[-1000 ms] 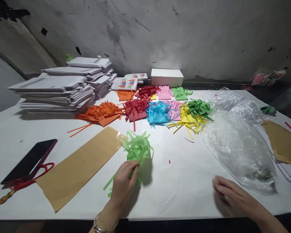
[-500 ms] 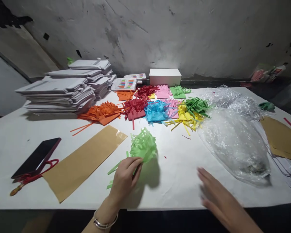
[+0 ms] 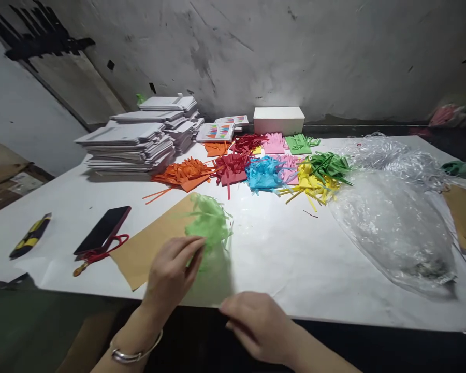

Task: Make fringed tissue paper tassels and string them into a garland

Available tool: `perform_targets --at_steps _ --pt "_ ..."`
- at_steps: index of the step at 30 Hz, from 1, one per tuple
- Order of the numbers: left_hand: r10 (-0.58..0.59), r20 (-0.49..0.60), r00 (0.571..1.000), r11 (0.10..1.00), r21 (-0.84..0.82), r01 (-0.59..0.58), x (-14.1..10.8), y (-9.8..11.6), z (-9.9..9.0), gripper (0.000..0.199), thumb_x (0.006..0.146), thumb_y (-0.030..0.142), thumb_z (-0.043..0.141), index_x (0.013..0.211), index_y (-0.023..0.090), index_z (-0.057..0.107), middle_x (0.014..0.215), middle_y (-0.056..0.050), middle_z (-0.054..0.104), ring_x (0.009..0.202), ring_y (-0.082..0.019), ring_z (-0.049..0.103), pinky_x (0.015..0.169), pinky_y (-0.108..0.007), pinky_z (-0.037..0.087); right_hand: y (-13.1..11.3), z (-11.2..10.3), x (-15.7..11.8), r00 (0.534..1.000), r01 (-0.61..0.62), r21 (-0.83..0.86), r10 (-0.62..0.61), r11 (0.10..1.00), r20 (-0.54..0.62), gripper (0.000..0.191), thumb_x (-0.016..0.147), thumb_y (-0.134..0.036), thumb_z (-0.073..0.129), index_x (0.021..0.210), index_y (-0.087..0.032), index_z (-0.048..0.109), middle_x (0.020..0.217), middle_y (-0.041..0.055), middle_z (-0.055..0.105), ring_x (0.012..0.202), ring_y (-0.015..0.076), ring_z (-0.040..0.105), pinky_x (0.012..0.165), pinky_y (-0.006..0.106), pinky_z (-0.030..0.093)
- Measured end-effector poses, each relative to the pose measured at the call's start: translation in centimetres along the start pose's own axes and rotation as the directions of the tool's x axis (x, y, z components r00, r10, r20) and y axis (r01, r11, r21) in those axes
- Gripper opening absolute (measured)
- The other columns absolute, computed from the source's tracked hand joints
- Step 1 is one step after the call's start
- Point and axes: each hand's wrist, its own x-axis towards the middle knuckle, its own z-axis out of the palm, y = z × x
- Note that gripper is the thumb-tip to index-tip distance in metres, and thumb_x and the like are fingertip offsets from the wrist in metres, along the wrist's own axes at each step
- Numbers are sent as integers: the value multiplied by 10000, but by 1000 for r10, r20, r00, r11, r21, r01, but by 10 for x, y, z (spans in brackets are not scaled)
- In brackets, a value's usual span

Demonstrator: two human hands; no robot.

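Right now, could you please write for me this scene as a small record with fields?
Left hand: pinching light green strips
Right hand: near table front edge; grip unclear
Left side: smartphone, brown paper, white paper stacks
Right side: clear plastic bag
Back: white box, behind colorful strip bundles

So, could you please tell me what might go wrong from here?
The left hand pinches the pale green strips by its fingertips, so some might slip or crease. The dark green strips overlap the yellow strips, so they could tangle. The red cord lies against the brown paper; shifting that paper might tug the phone.
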Motion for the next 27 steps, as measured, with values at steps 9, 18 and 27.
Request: perform_targets --at_steps 9,18,27 --pt "280 312 908 940 -281 -193 -4 88 61 176 955 94 486 995 171 639 875 -71 689 796 -220 595 704 -355 472 51 -68 -27 980 -177 -706 58 686 -190 377 956 -27 403 1212 -195 621 1124 89 735 1216 261 603 1206 599 141" --pt "165 182 969 973 -192 -129 -8 90 79 365 747 -58 478 979 192 607 824 -58 665 768 -231 551 676 -373 438 57 -68 -52 887 -456 -664 239 593 -396 553 675 40 456 1138 -225 599 1100 94 708 1119 308 600 1123 650 205" --pt "184 192 964 973 -177 -151 19 72 61 403 723 -69 467 1010 183 595 825 -55 651 775 -235 538 684 -370 445 90 -131 -83 638 -769 -530 489 358 -595 589 705 -133 560 1283 -247 535 1400 184 527 1270 425 496 1029 790 249"
